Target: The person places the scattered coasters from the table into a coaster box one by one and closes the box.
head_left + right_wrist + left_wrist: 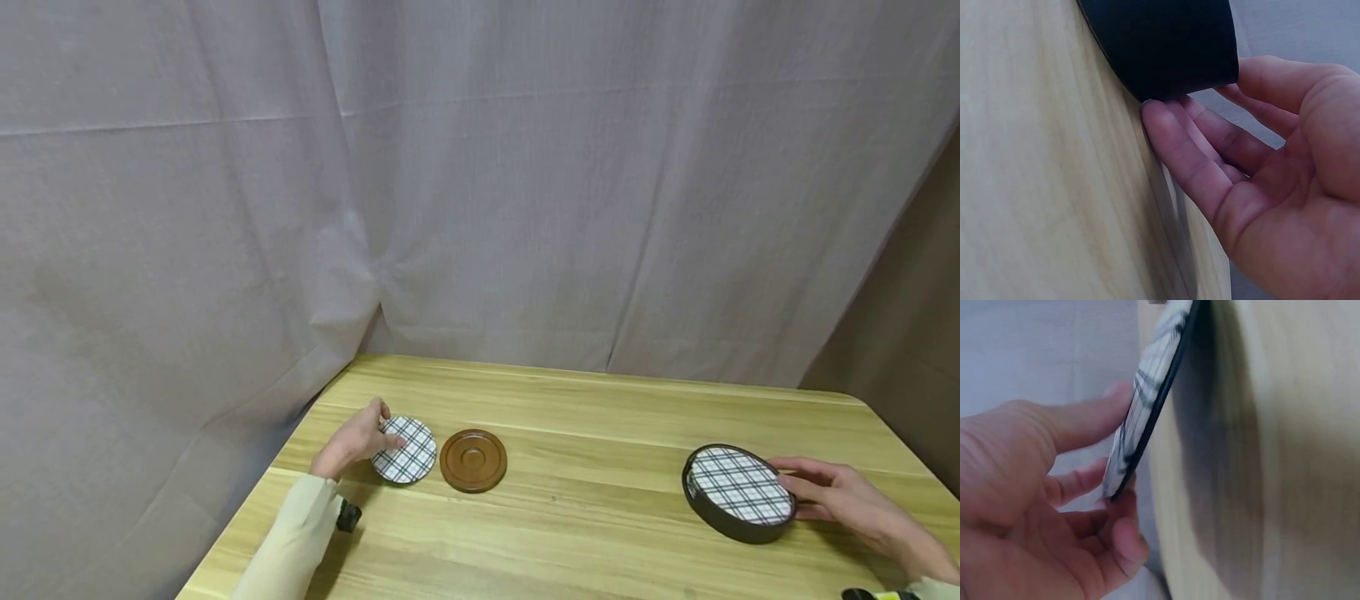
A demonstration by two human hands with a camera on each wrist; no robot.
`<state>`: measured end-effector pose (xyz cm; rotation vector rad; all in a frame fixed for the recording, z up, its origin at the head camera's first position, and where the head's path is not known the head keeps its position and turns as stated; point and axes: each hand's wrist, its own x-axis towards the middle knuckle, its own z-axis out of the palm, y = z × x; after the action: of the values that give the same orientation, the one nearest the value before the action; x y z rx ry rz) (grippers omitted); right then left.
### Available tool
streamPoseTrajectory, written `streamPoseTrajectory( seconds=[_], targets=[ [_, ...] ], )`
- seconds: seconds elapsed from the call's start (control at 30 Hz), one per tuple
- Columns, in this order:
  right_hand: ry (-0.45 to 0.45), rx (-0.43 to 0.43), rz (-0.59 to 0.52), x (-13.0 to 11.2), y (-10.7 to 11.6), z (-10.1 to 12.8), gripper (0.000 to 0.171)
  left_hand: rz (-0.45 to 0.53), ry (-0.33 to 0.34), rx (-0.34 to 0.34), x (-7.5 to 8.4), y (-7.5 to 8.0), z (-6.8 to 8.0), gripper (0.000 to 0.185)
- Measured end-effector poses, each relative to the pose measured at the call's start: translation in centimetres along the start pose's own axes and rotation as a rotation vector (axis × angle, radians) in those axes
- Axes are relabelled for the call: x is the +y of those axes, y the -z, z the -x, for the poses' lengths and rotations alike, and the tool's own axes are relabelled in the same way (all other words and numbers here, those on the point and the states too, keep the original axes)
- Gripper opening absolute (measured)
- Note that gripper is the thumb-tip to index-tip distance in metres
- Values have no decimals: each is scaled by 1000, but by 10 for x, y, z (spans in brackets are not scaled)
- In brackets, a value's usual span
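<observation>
My left hand pinches the near-left edge of a round plaid coaster at the table's left. In the left wrist view the thumb lies on the plaid coaster and the fingers curl under it, so that edge is tilted up off the wood. A brown wooden coaster lies flat just to its right. Far right, my right hand cups the side of a black round holder with a plaid coaster on top. Against the black holder the fingertips touch its lower wall, with the thumb on its far side.
The light wooden table stands against a grey curtain that hangs behind it and along its left side. Its right edge lies close to the holder. A small black wrist camera sits by my left sleeve.
</observation>
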<state>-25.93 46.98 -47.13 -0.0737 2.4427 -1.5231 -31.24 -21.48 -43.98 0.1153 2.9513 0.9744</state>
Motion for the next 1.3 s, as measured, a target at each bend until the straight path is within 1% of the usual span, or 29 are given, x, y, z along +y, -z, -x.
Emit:
streamPoseTrajectory(
  seconds=[0.17,0.23,0.3,0.4,0.5,0.67,0.77,0.93,1.1,1.3],
  targets=[
    [6,6,-7,0,0,1,20,-36,-52,110,11,5,-2,31],
    [7,9,-13,0,0,1,21,-53,-73,139,17,8,-3,27],
    [2,12,-10,0,0,1,20,-68,-87,154,23,10,-3,24],
    [3,9,-2,-1,0,1,21,-60,-107,158,30,13,-2,19],
    [8,1,5,-3,0,1,21,-41,-114,154,35,15,-2,15],
    [20,-10,8,-6,0,2,22,-35,-112,171,39,16,-2,16],
    [34,-16,2,-5,1,3,24,-37,-127,187,45,17,-3,18],
    [28,-8,5,-4,1,2,21,7,-138,194,59,17,-2,19],
    [24,-23,0,-2,1,1,23,41,-147,171,76,14,-2,21],
    [18,-23,-13,0,1,1,22,89,-195,171,93,9,-3,21]
  ],
)
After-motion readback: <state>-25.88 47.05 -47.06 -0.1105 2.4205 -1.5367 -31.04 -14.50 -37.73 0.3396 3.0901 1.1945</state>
